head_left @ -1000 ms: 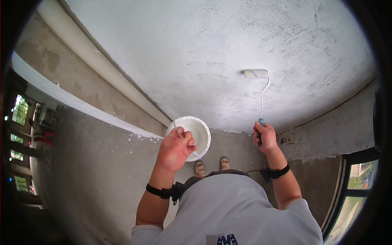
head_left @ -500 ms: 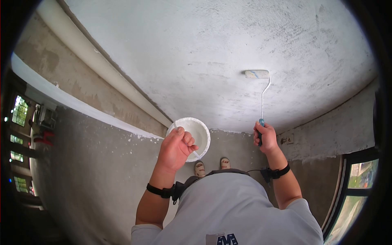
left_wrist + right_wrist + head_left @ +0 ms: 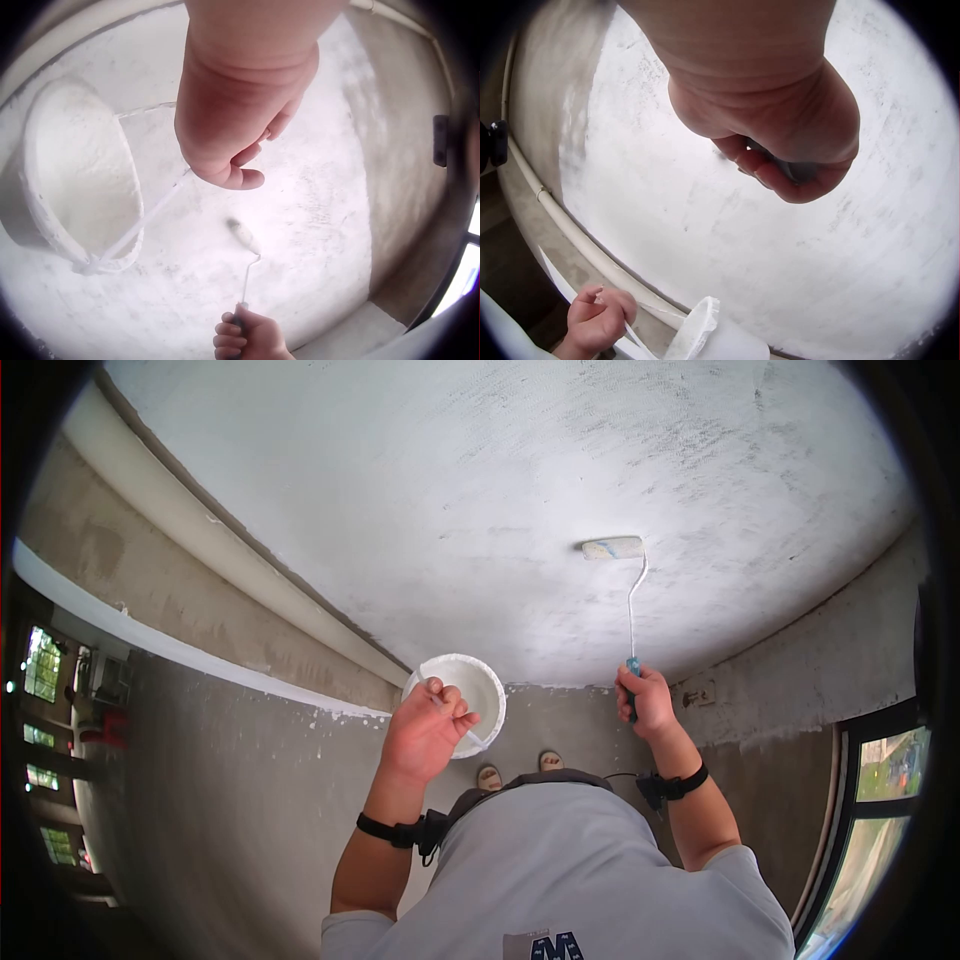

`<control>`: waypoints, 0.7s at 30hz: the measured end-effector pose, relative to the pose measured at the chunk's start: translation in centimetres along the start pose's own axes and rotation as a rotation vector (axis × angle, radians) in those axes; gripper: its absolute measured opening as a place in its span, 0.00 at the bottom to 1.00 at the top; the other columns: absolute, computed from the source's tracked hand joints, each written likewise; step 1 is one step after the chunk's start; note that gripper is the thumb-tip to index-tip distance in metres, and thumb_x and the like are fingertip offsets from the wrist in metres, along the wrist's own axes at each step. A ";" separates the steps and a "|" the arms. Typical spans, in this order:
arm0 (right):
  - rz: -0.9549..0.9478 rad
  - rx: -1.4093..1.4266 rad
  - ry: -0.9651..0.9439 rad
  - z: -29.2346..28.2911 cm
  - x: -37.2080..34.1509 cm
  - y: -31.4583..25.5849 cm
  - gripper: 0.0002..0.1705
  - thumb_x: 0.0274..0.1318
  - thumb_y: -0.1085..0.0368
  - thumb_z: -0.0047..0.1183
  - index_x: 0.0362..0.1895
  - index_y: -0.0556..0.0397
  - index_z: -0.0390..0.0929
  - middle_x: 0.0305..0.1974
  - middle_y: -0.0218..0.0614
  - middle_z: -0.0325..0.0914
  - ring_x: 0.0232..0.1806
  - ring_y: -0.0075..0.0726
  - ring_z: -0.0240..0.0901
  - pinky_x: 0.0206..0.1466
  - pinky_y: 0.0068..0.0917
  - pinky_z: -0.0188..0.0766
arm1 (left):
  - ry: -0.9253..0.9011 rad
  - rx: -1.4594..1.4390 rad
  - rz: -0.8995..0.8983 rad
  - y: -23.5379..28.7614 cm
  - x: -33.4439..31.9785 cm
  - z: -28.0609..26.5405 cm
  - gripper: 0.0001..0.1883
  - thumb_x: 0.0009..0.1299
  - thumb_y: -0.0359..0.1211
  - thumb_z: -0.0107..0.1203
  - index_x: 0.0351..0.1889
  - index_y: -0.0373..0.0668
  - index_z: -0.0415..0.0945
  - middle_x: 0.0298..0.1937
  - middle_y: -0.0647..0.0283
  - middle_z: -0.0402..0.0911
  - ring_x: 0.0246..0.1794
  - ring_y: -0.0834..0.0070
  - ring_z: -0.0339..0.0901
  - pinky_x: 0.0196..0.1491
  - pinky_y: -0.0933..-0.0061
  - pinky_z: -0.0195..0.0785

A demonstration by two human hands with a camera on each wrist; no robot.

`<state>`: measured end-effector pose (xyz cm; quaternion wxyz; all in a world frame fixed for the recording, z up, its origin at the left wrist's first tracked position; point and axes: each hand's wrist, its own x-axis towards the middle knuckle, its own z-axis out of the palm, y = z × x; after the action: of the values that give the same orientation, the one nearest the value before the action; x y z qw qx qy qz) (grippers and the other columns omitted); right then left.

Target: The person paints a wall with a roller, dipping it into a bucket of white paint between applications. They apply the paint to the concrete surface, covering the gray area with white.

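Observation:
My left hand (image 3: 425,735) grips the thin white handle of a white bucket (image 3: 497,705); in the left wrist view the handle (image 3: 150,214) runs from the curled fingers to the rim of the bucket (image 3: 82,172). My right hand (image 3: 650,700) is curled round the blue and dark grip (image 3: 633,664) of a paint roller. The roller head (image 3: 613,548) lies against the white-painted wall (image 3: 400,480), joined to the grip by a bent wire frame (image 3: 631,610). In the right wrist view my right hand (image 3: 780,142) hides most of the roller.
A pale pipe (image 3: 230,540) runs along the wall's left edge. Feet in sandals (image 3: 489,777) stand on the grey floor (image 3: 250,790), which has white splashes near the wall. A wall socket (image 3: 700,698) and a dark-framed window (image 3: 885,765) are at the right.
The roller head shows slightly further left in the head view, still against the wall. The view has shifted a little, and the bucket remains held by the handle.

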<state>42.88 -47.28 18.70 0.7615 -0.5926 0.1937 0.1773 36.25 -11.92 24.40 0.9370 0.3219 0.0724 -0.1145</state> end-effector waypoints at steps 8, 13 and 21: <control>-0.081 -0.094 -0.067 1.8 -0.6 -2.8 0.16 0.71 0.55 0.57 0.35 0.52 0.73 0.20 0.28 0.68 0.15 0.25 0.61 0.19 0.26 0.58 | 0.061 -0.003 -0.046 0.0 1.5 -2.4 0.08 0.76 0.25 0.54 0.43 0.52 0.70 0.37 0.69 0.74 0.38 0.76 0.74 0.54 0.60 0.77; -0.161 -0.064 -0.192 4.8 0.2 -6.7 0.18 0.71 0.51 0.59 0.36 0.51 0.72 0.19 0.28 0.66 0.16 0.23 0.59 0.19 0.25 0.56 | 0.252 0.044 -0.116 -0.7 2.0 -4.9 0.05 0.79 0.30 0.55 0.39 0.52 0.72 0.34 0.70 0.75 0.35 0.76 0.75 0.50 0.59 0.79; -0.339 -0.040 -0.350 11.7 -0.9 -15.8 0.18 0.73 0.53 0.56 0.33 0.50 0.70 0.22 0.29 0.68 0.18 0.23 0.57 0.21 0.24 0.56 | 0.517 0.187 -0.300 -1.9 1.9 -12.6 0.09 0.76 0.33 0.57 0.32 0.46 0.72 0.29 0.67 0.72 0.30 0.74 0.71 0.48 0.56 0.77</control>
<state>51.01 -39.70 34.91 0.7904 -0.5919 -0.0473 0.1507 36.78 -5.91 13.06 0.8266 0.4108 0.3440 -0.1721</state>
